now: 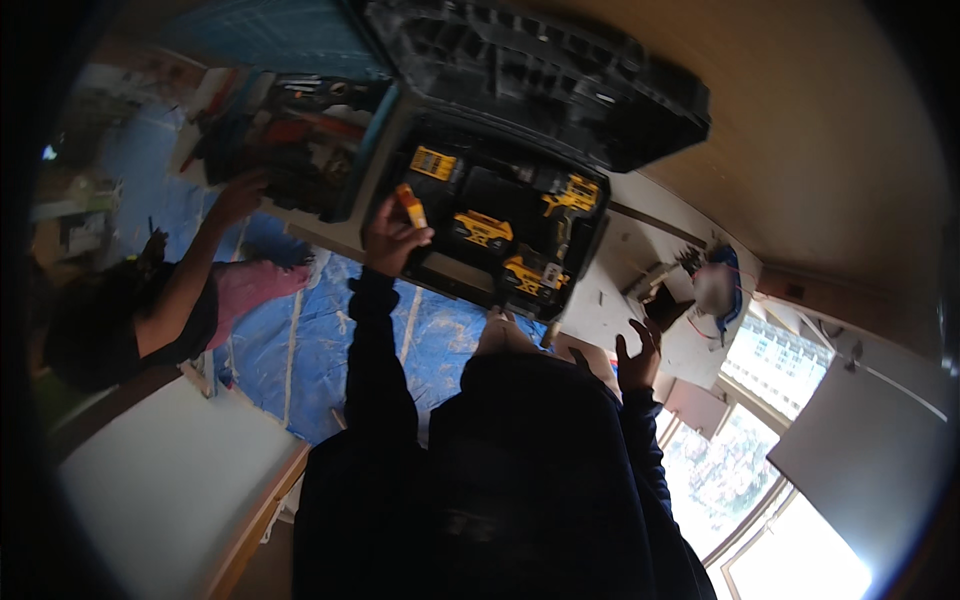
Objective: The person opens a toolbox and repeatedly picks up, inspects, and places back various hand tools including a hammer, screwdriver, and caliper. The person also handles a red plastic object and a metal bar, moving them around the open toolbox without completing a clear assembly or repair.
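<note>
We pinch the small orange-yellow item [411, 205] in our left hand [393, 245] by the left edge of the open black case [492, 188], whose fitted recesses likely keep the drill [572, 195] from shifting, while our loosely spread right hand [642, 358], apparently empty, hangs near the counter [610, 255].

In the case [490, 188], a drill [575, 192] is laid at the right, a battery [483, 230] in the middle. Left of the case, a toolbox [374, 150] is set; before the case, a sheet [270, 370] is spread.
</note>
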`<action>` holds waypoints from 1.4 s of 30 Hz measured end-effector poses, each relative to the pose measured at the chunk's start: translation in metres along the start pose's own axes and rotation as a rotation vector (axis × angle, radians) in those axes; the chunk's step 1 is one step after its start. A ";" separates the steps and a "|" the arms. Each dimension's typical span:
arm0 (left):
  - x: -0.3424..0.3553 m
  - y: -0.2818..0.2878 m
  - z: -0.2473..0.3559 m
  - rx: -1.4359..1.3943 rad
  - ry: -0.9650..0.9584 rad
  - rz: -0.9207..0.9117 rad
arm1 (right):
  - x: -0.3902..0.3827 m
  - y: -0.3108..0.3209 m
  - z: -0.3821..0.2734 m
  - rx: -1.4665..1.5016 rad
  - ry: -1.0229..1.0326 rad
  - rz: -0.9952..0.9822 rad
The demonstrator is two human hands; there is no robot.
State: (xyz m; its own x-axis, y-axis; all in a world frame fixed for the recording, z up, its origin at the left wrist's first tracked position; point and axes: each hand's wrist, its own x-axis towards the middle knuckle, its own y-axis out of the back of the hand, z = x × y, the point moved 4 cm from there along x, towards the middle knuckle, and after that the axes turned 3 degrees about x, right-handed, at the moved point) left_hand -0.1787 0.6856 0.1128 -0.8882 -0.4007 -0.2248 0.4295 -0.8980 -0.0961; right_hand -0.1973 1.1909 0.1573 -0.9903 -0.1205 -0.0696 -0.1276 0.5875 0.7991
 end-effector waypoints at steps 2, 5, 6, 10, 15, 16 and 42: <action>-0.004 -0.010 0.004 0.013 0.003 0.011 | -0.002 -0.004 0.009 0.029 0.039 0.018; -0.010 -0.022 0.008 0.017 -0.068 0.025 | -0.003 0.000 0.009 0.025 0.042 0.000; -0.009 -0.015 0.005 0.074 -0.086 0.043 | -0.002 -0.006 0.006 0.041 0.050 -0.012; -0.008 -0.009 -0.025 0.322 -0.152 0.105 | 0.002 -0.005 0.007 0.012 0.040 -0.044; 0.017 -0.032 0.000 0.706 -0.195 -0.012 | 0.004 -0.001 0.002 0.027 0.029 -0.030; 0.027 -0.046 0.017 0.828 -0.216 -0.082 | 0.003 -0.001 0.003 0.015 0.038 -0.033; 0.126 -0.095 -0.016 1.175 -0.415 -0.697 | -0.051 0.040 0.020 -0.012 -0.210 0.083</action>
State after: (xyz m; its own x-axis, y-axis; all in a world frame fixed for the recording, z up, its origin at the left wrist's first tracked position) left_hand -0.3285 0.7238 0.0778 -0.9287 0.3385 -0.1515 -0.3075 -0.4745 0.8248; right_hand -0.1530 1.2360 0.1810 -0.9872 0.0981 -0.1254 -0.0460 0.5785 0.8144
